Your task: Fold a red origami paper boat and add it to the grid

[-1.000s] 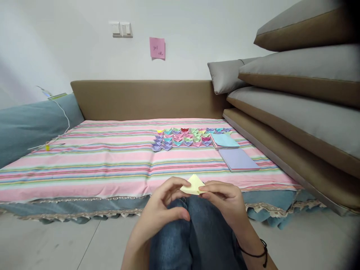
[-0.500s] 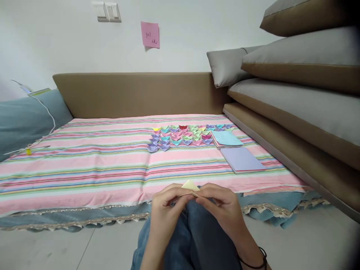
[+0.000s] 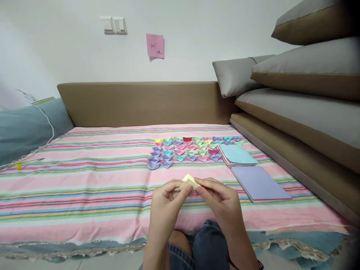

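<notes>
Between my two hands is a small pale yellow folded paper [image 3: 188,182], its pointed tip facing up and away from me. My left hand [image 3: 169,197] pinches its left side, thumb on the near face. On the right side, my right hand [image 3: 218,195] grips it between thumb and fingertips. Both hands are above the near part of the bed, over my knees. Beyond them, several folded paper boats [image 3: 192,158] in purple, pink, blue, green, red and yellow stand in rows on the striped cloth [image 3: 112,187].
Right of the boats lie a stack of light blue paper [image 3: 239,154] and a stack of lavender paper [image 3: 260,183]. Large grey-brown cushions [image 3: 303,101] are piled at the right. At the left are a blue pillow [image 3: 33,120] and a white cable [image 3: 52,129].
Both hands have come up and away from my lap with the yellow paper, which now shows more of its folded face. The view has shifted, with the bed appearing nearer.
</notes>
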`<state>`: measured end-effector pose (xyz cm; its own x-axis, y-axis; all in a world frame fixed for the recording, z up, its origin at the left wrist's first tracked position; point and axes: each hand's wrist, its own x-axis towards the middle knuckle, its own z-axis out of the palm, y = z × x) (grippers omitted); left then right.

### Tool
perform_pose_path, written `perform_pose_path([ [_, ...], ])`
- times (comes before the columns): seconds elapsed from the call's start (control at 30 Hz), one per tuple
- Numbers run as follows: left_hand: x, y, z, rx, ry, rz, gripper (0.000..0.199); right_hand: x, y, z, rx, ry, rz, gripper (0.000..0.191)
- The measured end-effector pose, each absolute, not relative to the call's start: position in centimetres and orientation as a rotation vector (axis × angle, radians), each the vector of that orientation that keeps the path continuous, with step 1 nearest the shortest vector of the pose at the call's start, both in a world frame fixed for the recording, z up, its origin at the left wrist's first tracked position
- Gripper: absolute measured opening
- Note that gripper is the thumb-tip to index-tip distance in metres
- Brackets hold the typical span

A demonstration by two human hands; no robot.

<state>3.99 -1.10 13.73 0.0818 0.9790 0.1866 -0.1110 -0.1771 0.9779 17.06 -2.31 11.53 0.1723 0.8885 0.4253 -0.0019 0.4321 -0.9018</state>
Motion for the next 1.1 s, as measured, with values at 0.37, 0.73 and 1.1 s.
perform_pose_path([
  [0.37,4.9,0.6,8.6,1.030,1.015,1.348,0.015,15.9,-1.2,6.5,-1.045,-1.018,0.785,0.008],
  [0.73,4.9,-0.1,8.3,1.008,1.086,1.384,0.021,15.7,-1.3,6.2,-1.080,-0.901,0.790,0.007],
  [1.1,5.3,0.2,8.1,1.036,1.082,1.386,0.022,16.1,-1.6,6.4,-1.056,-0.972,0.905,0.025],
])
